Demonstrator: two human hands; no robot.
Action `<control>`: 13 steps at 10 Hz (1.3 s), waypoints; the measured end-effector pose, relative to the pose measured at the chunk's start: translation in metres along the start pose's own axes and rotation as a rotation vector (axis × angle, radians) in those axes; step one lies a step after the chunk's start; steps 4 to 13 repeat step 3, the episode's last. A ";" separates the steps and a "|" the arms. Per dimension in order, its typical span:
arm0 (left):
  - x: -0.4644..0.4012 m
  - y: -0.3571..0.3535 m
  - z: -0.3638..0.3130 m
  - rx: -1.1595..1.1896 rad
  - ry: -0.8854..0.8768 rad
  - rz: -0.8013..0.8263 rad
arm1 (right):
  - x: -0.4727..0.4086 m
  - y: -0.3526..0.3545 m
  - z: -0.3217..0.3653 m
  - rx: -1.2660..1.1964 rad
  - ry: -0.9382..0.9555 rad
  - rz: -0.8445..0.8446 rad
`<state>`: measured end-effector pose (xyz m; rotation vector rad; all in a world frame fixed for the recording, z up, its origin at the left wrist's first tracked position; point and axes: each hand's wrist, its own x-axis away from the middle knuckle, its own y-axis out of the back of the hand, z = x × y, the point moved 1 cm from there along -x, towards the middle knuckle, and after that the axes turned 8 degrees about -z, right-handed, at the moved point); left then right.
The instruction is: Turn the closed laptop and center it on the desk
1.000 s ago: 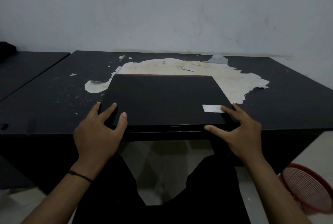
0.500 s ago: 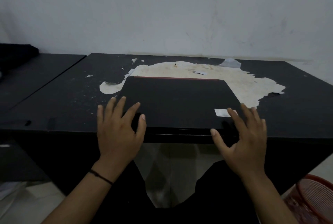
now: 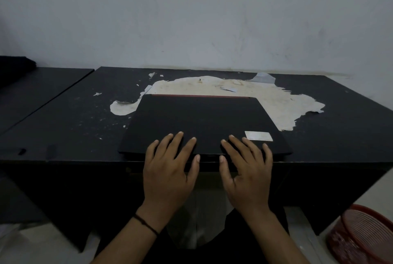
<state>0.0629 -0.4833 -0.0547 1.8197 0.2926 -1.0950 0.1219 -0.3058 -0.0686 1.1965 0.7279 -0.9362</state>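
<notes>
A closed black laptop (image 3: 202, 121) lies flat on the black desk (image 3: 70, 123), its long side parallel to the front edge and a thin red strip along its far edge. A small silver sticker (image 3: 258, 136) sits near its front right corner. My left hand (image 3: 170, 170) rests with spread fingers on the lid's front middle, thumb at the front edge. My right hand (image 3: 246, 172) lies beside it, fingers spread on the lid just left of the sticker. Neither hand grips the laptop.
The desk's black surface is peeled away behind the laptop, leaving a large pale patch (image 3: 282, 102). A second black desk (image 3: 32, 87) adjoins on the left. A red mesh basket (image 3: 365, 236) stands on the floor at the lower right. A white wall is behind.
Both hands have slid inward from the laptop's front corners toward the middle of its front edge, now lying close together. The laptop has kept its orientation.
</notes>
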 end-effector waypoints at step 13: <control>-0.044 0.017 -0.005 0.111 0.153 0.008 | -0.037 0.038 0.019 -0.304 -0.226 -0.069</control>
